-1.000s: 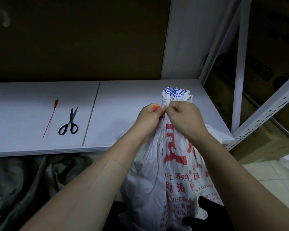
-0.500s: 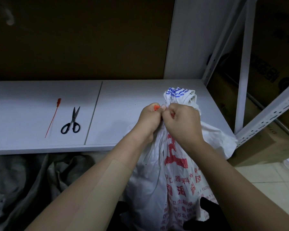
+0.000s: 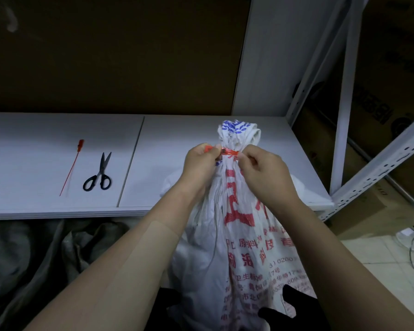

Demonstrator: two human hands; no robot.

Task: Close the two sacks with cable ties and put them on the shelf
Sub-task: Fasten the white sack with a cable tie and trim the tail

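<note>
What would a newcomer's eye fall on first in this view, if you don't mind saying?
First, the white sack with red print, standing in the middle in front of the shelf, its neck bunched. The left hand and right hand pinch a red cable tie around that neck. Further left on the shelf lie black scissors and a spare red tie.

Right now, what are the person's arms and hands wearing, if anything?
Both hands, left and right, are bare: no gloves, rings or watch visible. The forearms are bare too, with no sleeve in view. A faint straight edge crosses the left forearm; I cannot tell what it is.
</note>
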